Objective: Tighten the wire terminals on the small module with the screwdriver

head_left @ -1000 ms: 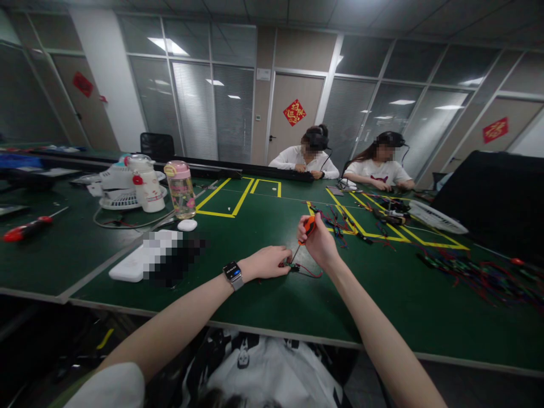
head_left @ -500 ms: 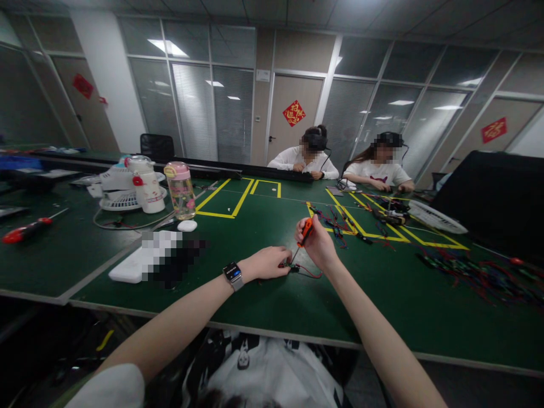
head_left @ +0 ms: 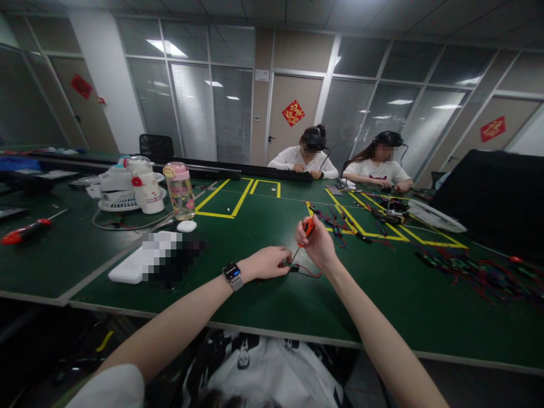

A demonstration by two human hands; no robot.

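My right hand [head_left: 317, 241] is closed around the orange and black handle of a screwdriver [head_left: 307, 227]. Its thin shaft slants down and left to a small green wired connector [head_left: 293, 267] on the green table. My left hand [head_left: 272, 263] lies low over that piece, fingers curled and pressed on it, hiding most of it. A red and black wire [head_left: 309, 273] loops out to the right of the connector. Where exactly the screwdriver tip sits is too small to tell.
Wired pieces [head_left: 338, 222] lie ahead on the right, with a larger heap [head_left: 471, 272] at far right. To the left are a power bank [head_left: 140, 263], a pink-lidded bottle [head_left: 180, 192], a white fan [head_left: 117, 187] and a red screwdriver [head_left: 28, 231]. Two people sit across the table.
The screwdriver handle has turned slightly in my right hand, and its fingers have shifted a little. My left hand stays in place on the connector.
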